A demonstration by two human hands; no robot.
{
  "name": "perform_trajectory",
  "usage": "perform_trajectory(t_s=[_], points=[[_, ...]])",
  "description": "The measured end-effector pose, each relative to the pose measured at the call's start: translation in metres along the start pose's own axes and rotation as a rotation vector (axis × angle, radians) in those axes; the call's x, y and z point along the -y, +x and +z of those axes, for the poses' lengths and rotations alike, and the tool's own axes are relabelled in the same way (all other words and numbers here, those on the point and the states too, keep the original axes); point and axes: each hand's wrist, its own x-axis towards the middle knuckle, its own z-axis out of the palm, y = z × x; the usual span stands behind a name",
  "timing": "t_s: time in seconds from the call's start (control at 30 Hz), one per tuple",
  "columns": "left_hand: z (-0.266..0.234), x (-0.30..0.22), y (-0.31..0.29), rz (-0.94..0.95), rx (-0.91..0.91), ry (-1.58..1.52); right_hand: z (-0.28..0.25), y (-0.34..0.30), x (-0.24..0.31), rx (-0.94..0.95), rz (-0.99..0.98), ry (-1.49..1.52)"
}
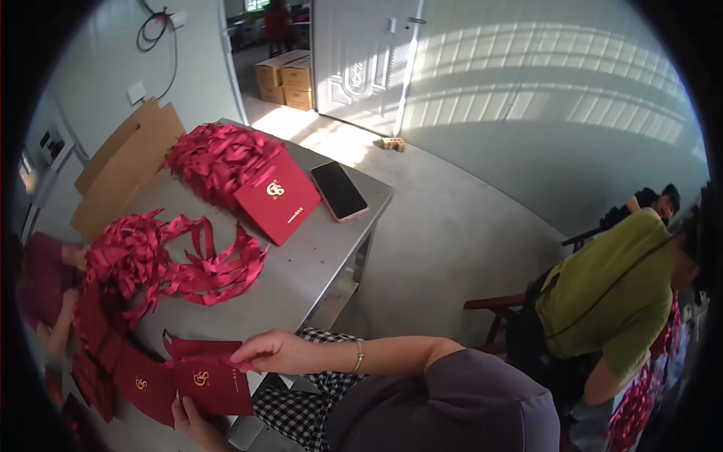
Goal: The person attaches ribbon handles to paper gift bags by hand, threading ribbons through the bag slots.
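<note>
Far left, we've got ribbon heap (128, 252) on table (301, 264), flat red bags (151, 395) below, maybe waiting. Left hand (190, 423) steadies red bag (217, 398) by near edge; right hand (271, 350) pinches its upper right, ribbon or edge, can't tell. We'd call it midway. Farther up, ribboned stack (280, 209) looks done, beside phone (339, 192).

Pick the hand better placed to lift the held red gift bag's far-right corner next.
Right hand, likely: its fingers are at that corner; the left hand is at the near edge of the red gift bag.
</note>
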Motion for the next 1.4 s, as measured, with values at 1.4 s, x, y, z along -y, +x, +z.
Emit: perform_trajectory(t_s=[1.4], points=[[0.117, 0.007, 0.093, 0.793, 0.314, 0.619, -0.005, 0.043, -0.059, -0.178, -0.426, -0.525]])
